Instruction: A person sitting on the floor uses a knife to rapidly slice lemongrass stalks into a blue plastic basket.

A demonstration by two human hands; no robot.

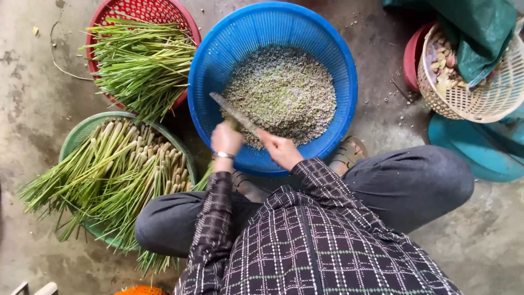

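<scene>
Grey long-bladed knife (234, 113) gripped in right hand (279, 148), left hand (226, 139) closed around green stalk (206, 173)

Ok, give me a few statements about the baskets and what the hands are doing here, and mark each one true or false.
1. The blue basket holds finely chopped greenish bits. True.
2. The right hand has a knife in its grip. True.
3. The red basket holds whole pale stalks with their bulbs. False: it holds thin green leaf trimmings; the pale stalks lie in the green basket.
4. The left hand is bare at the wrist. False: it wears a bracelet.
5. The knife's blade is over the blue basket. True.
</scene>
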